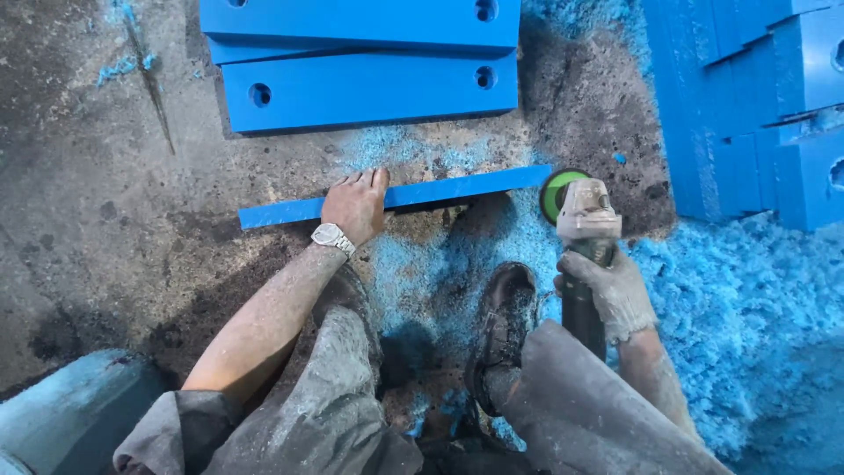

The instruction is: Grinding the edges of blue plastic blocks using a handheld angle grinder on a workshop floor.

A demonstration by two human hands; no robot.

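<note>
My left hand presses 1 blue strip on edge, fingers flat over it. My gloved right hand grips 1 angle grinder, its green disc at the strip end. 2 drilled blue plates lie beyond, the upper cut off by the frame.

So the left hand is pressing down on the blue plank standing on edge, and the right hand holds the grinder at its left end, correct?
Not quite. In the head view the left hand steadies the blue plank, but the right hand holds the grinder at the plank's right end, not its left.
</note>
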